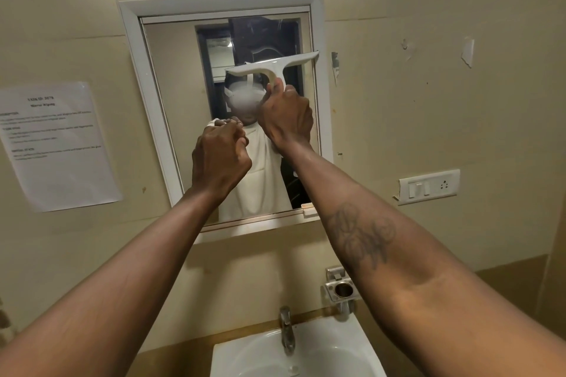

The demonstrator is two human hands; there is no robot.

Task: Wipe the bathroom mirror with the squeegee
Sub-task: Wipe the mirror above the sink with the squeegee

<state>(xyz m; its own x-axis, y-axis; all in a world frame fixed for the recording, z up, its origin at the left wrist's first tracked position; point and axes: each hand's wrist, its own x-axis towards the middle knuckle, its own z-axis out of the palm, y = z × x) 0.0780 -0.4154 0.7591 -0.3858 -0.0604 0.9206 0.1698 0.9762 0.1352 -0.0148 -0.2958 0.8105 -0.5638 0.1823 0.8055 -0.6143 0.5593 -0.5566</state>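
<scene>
A person cleans a white-framed rectangular bathroom mirror (136,55) on the far wall, both arms raised from the near edge of the scene. The right hand (286,119) is wrapped tightly round the short handle of a white plastic T-shaped squeegee (272,66). Its blade lies against the upper right part of the glass, tilted so that the right end sits higher and reaches the frame's right side. The grip low on the handle appears chosen to press the full blade flat to the glass, and the start near the top suggests a stroke meant to run downward. The left hand (219,156) is clenched in a fist in front of the lower middle of the mirror, to the left of the squeegee and clear of the blade's likely path. A scrap of white shows by its knuckles, though whether it is held or only reflected cannot be told. Faint smears show in the glass above the blade, so the wiping looks unfinished. A printed paper notice (58,144) is fixed to the wall at left, a white switch plate (428,187) at right. Below, nearer the person, are a chrome tap (287,330) and a white ceramic basin (352,346).
</scene>
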